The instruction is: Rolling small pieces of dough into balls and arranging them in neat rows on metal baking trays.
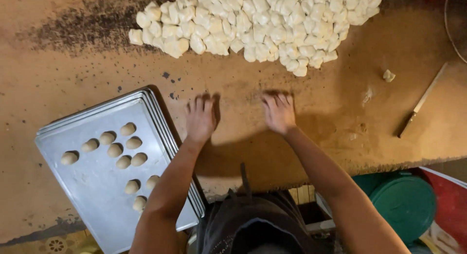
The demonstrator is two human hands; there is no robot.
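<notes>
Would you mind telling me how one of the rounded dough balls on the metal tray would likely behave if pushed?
The dough balls look smooth and rounded, so one would probably roll. They appear soft, so likely dent under pressure. The tray looks slick, so sliding seems possible.

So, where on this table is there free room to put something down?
Bare wood lies between the knife and the right hand, and left of the dough pile above the stacked trays. The near half of the top tray is free. The far edge is crowded with dough pieces.

Matt grey metal tray (97, 186) on a rough, worn wooden table (340, 88).
</notes>
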